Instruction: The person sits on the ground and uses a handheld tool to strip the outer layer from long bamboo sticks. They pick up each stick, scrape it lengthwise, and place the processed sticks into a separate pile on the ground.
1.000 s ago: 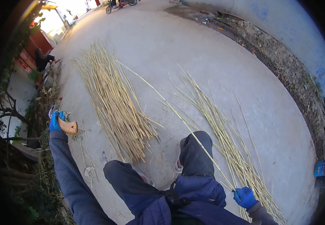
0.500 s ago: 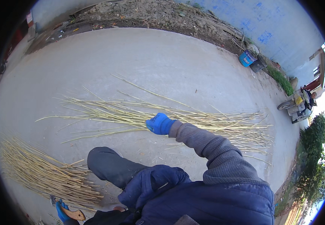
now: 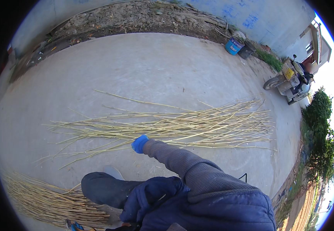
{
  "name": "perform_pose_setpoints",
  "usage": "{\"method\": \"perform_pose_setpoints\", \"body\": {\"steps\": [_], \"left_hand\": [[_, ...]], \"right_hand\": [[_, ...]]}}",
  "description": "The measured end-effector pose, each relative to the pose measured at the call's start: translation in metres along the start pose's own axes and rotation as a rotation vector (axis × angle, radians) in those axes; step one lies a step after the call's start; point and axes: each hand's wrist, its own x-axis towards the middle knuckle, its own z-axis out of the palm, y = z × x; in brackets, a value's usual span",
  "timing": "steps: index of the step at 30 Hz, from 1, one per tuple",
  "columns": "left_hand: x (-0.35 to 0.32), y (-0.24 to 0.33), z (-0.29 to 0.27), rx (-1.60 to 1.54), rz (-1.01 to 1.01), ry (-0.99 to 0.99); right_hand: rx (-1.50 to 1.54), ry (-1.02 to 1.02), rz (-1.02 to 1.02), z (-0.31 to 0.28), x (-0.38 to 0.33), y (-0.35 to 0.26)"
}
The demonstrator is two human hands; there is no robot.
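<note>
Long, thin yellow-green plant stalks (image 3: 190, 123) lie in a loose, spread pile across the concrete. My right hand (image 3: 140, 143), in a blue glove, is at the near edge of this pile. Its fingers are curled closed, and stalks run up to it from the left; the grip itself is partly hidden. At the bottom left, my left hand (image 3: 76, 226), also gloved in blue, is mostly cut off by the picture edge. A wood-handled tool with a metal end (image 3: 68, 222) is in it, barely showing. Beside it lies a denser bundle of straw-coloured stalks (image 3: 55, 202).
My bent leg in a dark boot (image 3: 103, 188) stands between the two piles. A blue bucket (image 3: 233, 46) and a dark bucket (image 3: 247, 50) sit by the far wall. A person is on a three-wheeled vehicle (image 3: 290, 79) at the right, near a green bush (image 3: 317, 111).
My right hand has moved left and closer to me, to the pile's near edge. The left hand and its tool have dropped mostly out of view. The surroundings have shifted in the picture.
</note>
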Motion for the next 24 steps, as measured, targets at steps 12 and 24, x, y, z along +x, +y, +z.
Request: {"method": "perform_pose_setpoints", "body": {"steps": [12,24], "left_hand": [[-0.05,-0.05,-0.048,-0.366,0.075,-0.081],[-0.199,-0.005,-0.053,-0.629,0.207,-0.048]], "right_hand": [[0.022,0.02,-0.024,-0.011,0.06,-0.056],[-0.355,-0.046,0.081,-0.045,0.119,-0.074]]}}
